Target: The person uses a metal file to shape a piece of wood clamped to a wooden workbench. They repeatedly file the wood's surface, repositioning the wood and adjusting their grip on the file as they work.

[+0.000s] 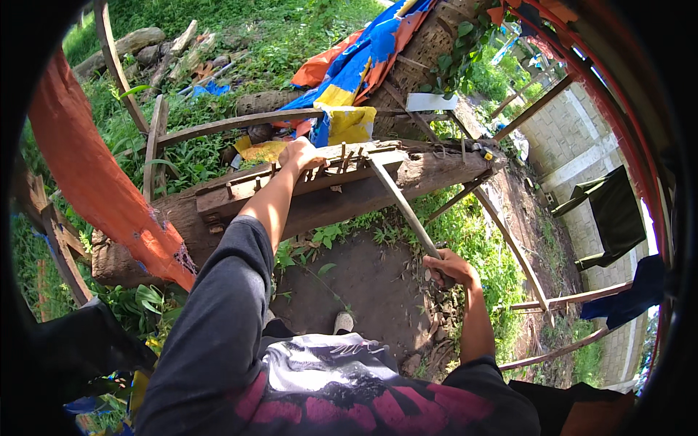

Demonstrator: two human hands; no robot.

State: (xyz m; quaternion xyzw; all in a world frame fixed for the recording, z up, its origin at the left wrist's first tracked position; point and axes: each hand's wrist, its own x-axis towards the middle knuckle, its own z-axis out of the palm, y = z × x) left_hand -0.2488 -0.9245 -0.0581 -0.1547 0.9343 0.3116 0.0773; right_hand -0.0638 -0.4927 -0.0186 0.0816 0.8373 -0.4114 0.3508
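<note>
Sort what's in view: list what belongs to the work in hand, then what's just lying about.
In the work:
- right hand, gripping a long bar
- left hand, at the pegged wooden beam
- log under the beam

Apparently just around:
- orange tarp
- blue cloth
- white panel
- dark green cloth, hanging

Left arm point(236, 265) outstretched; right grip point(452, 267) curled

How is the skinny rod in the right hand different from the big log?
The rod is thin, while the log is very thick. The rod looks greyish and fairly even; the log is brown and rough. The rod is gripped in the right hand, but the log lies mostly crossways and that hand isn't touching it. Both are long.
</note>
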